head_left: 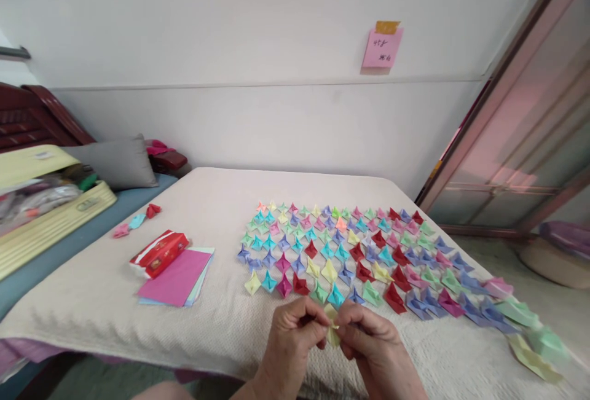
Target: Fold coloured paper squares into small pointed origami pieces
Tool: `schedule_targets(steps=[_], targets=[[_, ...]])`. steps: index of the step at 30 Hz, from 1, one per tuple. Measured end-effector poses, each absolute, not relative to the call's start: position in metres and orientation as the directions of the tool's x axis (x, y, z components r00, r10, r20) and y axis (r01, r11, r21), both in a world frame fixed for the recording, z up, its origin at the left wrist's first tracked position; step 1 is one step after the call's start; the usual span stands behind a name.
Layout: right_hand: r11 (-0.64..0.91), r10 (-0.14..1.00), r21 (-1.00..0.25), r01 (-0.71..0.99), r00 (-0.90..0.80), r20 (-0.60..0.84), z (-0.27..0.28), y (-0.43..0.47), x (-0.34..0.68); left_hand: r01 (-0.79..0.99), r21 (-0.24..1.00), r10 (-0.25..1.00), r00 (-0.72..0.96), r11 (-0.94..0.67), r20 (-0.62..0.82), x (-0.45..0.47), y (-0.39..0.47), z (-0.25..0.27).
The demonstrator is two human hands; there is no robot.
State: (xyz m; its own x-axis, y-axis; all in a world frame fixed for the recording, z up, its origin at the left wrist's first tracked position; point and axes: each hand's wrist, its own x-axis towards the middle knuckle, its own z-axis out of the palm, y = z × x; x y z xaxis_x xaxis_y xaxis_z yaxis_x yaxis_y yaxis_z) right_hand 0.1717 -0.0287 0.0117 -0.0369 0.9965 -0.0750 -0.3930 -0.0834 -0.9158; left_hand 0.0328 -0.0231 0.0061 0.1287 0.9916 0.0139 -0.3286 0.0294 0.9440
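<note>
Between my two hands is a small pale-yellow folded paper piece (332,333), partly covered by my fingers. My left hand (295,332) pinches its left side between thumb and forefinger. From the other side my right hand (371,338) grips it the same way, fingers curled. Just beyond my hands, many folded paper shapes in several colours lie in rows on the cream cover; a cyan one (336,295) and a green one (319,292) are the nearest. To the left, a magenta sheet (177,278) tops a stack of coloured paper.
A red tissue pack (159,254) rests against the paper stack. Farther left lie a few folded pieces, one red (153,210). An open yellow case (55,197) and a grey pillow (113,161) sit beyond the left edge. A pink note (382,48) is taped to the wall.
</note>
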Motion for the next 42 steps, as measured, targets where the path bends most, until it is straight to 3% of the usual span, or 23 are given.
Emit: schedule_targets(steps=[14,26,31,36,42], targets=[[-0.232,0.971,-0.895,-0.381,-0.032,-0.238,0.023,-0.028,0.172,-0.239,0.97,0.987,0.162,0.045,-0.006,0.031,-0.026,0.017],[-0.22,0.975,-0.902,-0.372,-0.1,-0.196,0.025,-0.028,0.172,-0.241,0.966,0.993,0.097,0.087,-0.066,0.032,-0.024,0.024],[-0.149,0.986,-0.949,-0.277,-0.119,-0.12,0.027,-0.026,0.176,-0.243,0.967,0.989,0.143,0.081,-0.047,0.03,-0.026,0.026],[-0.177,0.971,-0.971,-0.159,-0.19,-0.146,0.023,-0.026,0.179,-0.235,0.971,0.988,0.153,0.037,0.0,0.029,-0.027,0.026],[-0.243,0.957,-0.929,-0.28,-0.226,-0.182,0.022,-0.026,0.18,-0.262,0.963,0.983,0.183,0.063,-0.015,0.028,-0.028,0.033]])
